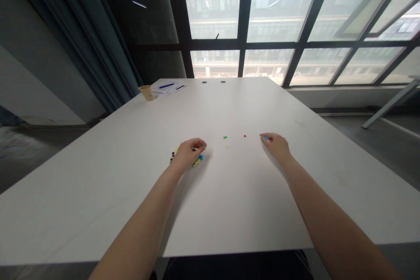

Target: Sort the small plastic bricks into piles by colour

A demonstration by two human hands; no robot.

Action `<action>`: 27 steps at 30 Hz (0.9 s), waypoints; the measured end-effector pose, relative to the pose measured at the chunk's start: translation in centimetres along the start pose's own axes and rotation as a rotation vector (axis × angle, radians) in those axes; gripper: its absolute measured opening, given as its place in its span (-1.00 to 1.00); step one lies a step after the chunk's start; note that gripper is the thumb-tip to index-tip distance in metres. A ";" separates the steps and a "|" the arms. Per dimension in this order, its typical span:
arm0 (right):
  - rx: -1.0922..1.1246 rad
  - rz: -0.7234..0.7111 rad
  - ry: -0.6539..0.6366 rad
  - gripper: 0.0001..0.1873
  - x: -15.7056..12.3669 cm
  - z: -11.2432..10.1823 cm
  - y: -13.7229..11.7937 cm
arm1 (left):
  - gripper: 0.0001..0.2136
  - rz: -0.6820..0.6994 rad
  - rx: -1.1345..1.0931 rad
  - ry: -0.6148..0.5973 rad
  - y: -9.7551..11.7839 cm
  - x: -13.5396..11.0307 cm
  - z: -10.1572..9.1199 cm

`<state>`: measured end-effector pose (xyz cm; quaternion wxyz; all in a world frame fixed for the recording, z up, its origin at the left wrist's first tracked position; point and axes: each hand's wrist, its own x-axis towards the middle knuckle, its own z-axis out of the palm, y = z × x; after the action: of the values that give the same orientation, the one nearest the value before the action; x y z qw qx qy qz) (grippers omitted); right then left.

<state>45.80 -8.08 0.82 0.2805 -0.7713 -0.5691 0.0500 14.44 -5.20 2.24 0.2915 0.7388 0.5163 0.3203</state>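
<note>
In the head view, my left hand (pixel 188 153) rests over a loose heap of tiny plastic bricks (pixel 197 162) in yellow, blue and dark red, partly hiding it. A small green brick (pixel 203 145) shows at its fingertips, apparently pinched. My right hand (pixel 275 145) pinches a tiny blue brick (pixel 266 138) between its fingertips. Between my hands lie a green brick (pixel 225 137), a red brick (pixel 244 135) and a pale yellow brick (pixel 227 145), all apart from each other on the white table (pixel 236 210).
A paper cup (pixel 147 92) stands at the table's far left corner, next to papers (pixel 169 88) with a blue pen (pixel 166 85) on them. Two dark round holes (pixel 213 82) sit near the far edge. A dark curtain (pixel 98 39) hangs left, with tall windows (pixel 269 22) beyond the table.
</note>
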 end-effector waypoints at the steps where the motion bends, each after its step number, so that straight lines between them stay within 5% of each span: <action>1: 0.003 0.001 -0.003 -0.66 0.0 0.0 -0.1 | -0.83 0.009 -0.073 -0.009 0.3 0.0 0.4; 7: 0.015 0.001 -0.015 -0.67 -0.2 -0.2 -0.5 | -0.72 -0.044 -0.490 -0.054 1.7 -0.4 1.9; 12: 0.012 -0.022 -0.003 -0.68 -0.3 -0.1 -0.4 | -0.69 -0.086 -0.587 -0.072 2.0 -0.6 2.7; 20: 0.031 -0.070 -0.005 -0.69 -0.5 0.0 -0.9 | -0.75 0.019 -0.575 -0.071 2.7 -1.0 3.7; 27: 0.086 -0.165 0.022 -0.71 -1.1 0.4 -1.6 | -0.75 0.259 -0.169 0.108 3.5 -2.1 3.3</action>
<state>43.90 -8.61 1.06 0.3228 -0.7096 -0.6249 0.0424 18.41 -8.59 2.47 0.2808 0.7538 0.4028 0.4367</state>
